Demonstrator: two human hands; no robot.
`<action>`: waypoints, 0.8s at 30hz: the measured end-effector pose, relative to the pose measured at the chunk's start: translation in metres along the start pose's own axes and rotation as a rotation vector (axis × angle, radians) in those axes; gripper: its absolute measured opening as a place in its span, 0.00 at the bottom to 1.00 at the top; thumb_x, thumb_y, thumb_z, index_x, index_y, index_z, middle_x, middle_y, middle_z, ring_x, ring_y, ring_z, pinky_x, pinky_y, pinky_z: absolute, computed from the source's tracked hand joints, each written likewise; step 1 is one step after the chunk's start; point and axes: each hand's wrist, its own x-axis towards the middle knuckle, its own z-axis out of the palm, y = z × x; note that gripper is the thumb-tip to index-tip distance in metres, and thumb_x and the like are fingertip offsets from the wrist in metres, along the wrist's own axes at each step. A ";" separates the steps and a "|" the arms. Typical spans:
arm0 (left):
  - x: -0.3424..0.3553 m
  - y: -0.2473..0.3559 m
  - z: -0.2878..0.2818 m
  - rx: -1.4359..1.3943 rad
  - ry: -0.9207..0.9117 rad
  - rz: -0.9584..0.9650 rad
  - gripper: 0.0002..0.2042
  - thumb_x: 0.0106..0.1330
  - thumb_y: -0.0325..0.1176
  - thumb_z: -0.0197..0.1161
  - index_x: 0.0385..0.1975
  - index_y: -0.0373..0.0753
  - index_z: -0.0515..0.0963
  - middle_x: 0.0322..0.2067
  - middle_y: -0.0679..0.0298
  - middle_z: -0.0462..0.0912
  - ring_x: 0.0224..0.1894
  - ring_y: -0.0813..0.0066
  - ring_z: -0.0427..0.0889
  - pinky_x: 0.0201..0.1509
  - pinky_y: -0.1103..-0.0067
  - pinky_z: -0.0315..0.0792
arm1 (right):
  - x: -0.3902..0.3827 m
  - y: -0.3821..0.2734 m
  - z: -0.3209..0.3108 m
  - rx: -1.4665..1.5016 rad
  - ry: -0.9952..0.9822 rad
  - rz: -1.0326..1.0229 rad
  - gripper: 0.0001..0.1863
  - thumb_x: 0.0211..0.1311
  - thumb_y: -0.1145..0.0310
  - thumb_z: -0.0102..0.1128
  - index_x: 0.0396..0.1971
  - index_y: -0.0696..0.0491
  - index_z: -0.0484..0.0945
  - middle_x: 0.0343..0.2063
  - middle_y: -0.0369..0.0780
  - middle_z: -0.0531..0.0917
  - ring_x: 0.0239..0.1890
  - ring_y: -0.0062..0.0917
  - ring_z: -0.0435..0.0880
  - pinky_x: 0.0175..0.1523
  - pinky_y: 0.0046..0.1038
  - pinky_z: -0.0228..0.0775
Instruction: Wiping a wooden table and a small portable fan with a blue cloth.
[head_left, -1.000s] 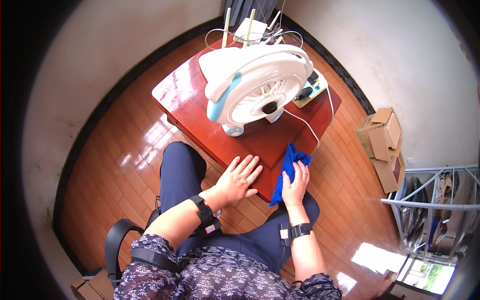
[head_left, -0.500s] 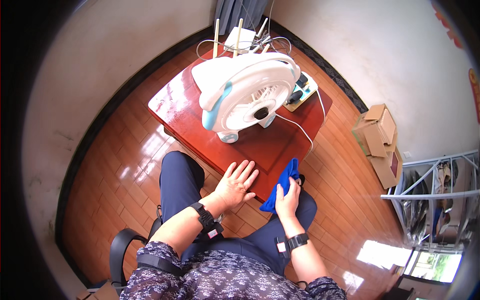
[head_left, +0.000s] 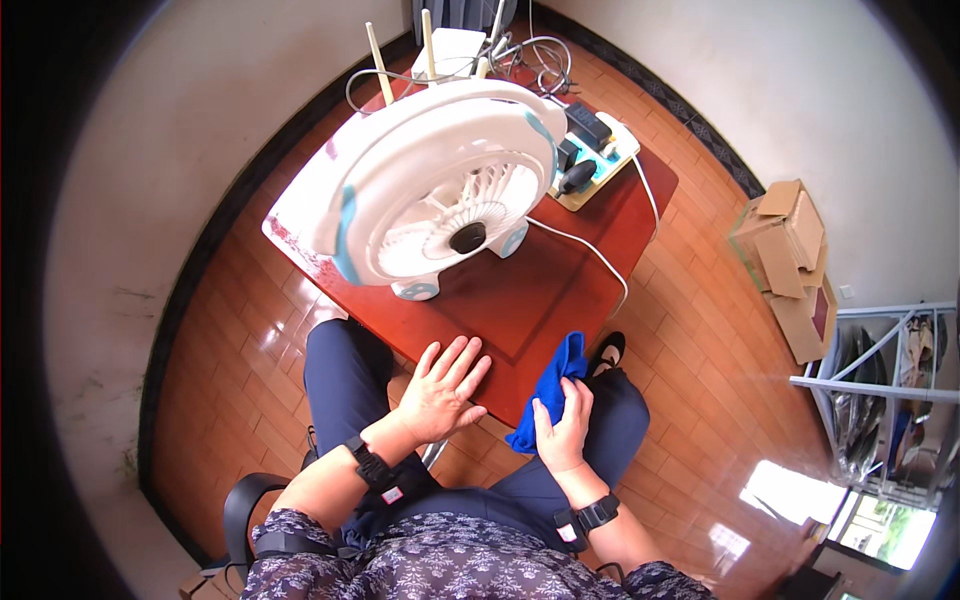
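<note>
My left hand [head_left: 443,393] lies with fingers spread on the near edge of the red wooden table [head_left: 420,320]. My right hand [head_left: 562,428] grips a blue cloth [head_left: 557,375] at the table's near right corner. Beyond both hands stands a white fan with light-blue trim [head_left: 378,205], its pale cord [head_left: 580,247] running over the table's right side. Right of the fan lies a power strip [head_left: 610,170] with black plugs.
A white router [head_left: 452,48] with antennas and tangled cables is at the back. Cardboard boxes [head_left: 795,250] stand against the right wall above a pale metal rack [head_left: 870,381]. A chair's black armrest [head_left: 250,495] is at my left, and my legs are under the table edge.
The fan and table have shifted leftward in the view. My right hand and the cloth have moved slightly left and down in the picture; my left hand likewise, its fingers still spread.
</note>
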 end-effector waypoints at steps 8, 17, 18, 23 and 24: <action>-0.003 -0.002 0.003 0.046 -0.022 -0.023 0.38 0.59 0.58 0.57 0.66 0.42 0.63 0.70 0.54 0.55 0.72 0.56 0.51 0.72 0.56 0.44 | 0.000 0.011 0.001 0.117 -0.031 -0.059 0.28 0.52 0.66 0.69 0.52 0.57 0.70 0.50 0.53 0.68 0.51 0.49 0.69 0.58 0.42 0.63; 0.005 -0.002 0.001 0.031 0.048 -0.001 0.38 0.61 0.56 0.57 0.67 0.40 0.59 0.70 0.53 0.53 0.72 0.56 0.51 0.73 0.58 0.45 | 0.026 0.013 -0.027 0.104 -0.117 -0.085 0.25 0.53 0.67 0.69 0.50 0.59 0.73 0.46 0.48 0.73 0.49 0.42 0.75 0.56 0.36 0.68; 0.007 0.002 -0.002 -0.012 0.046 -0.025 0.38 0.60 0.53 0.60 0.67 0.40 0.59 0.70 0.53 0.53 0.72 0.56 0.51 0.74 0.59 0.45 | 0.029 0.016 -0.035 0.101 -0.108 -0.089 0.25 0.53 0.67 0.69 0.50 0.58 0.73 0.46 0.48 0.74 0.50 0.41 0.75 0.57 0.35 0.68; -0.011 0.024 0.001 -0.092 0.090 -0.081 0.37 0.60 0.48 0.63 0.66 0.35 0.59 0.69 0.51 0.53 0.72 0.54 0.51 0.73 0.60 0.48 | 0.037 0.005 -0.060 0.100 -0.087 -0.162 0.26 0.56 0.66 0.68 0.53 0.59 0.71 0.48 0.47 0.74 0.53 0.39 0.75 0.59 0.34 0.66; -0.015 0.029 0.005 -0.123 0.111 -0.072 0.37 0.60 0.46 0.64 0.65 0.33 0.60 0.69 0.49 0.54 0.72 0.52 0.52 0.73 0.60 0.49 | 0.040 0.001 -0.059 0.098 -0.072 -0.168 0.26 0.56 0.66 0.68 0.53 0.59 0.71 0.48 0.47 0.74 0.53 0.39 0.75 0.59 0.34 0.66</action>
